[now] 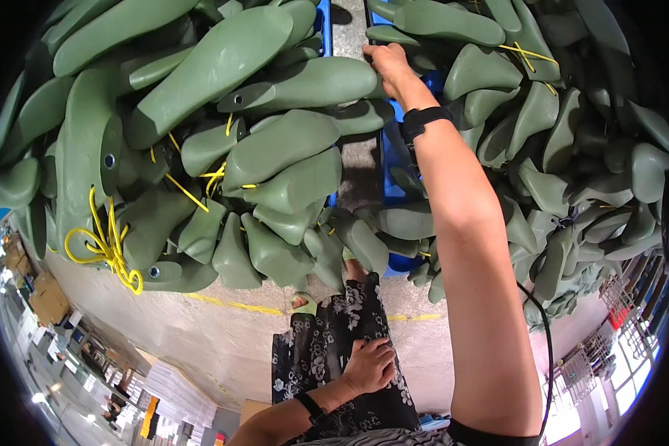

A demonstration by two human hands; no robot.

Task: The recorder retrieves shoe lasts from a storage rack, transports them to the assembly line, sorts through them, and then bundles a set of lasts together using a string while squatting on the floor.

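My right hand is stretched far forward to the inner edge of the right blue crate, beside the green shoe lasts heaped in it. Its fingers are curled, and what they hold, if anything, is hidden. Low in the view, my left hand lies against black cloth with white flowers over my legs. Those fingers are bent as well, their inner side out of sight. Left of the gap, a big heap of green shoe lasts covers most of another blue crate.
Yellow cords tie many lasts and hang loose at the left heap's front. Between the crates runs a narrow strip of grey floor. A black cable hangs beside my right arm. Cardboard boxes stand far left, wire racks far right.
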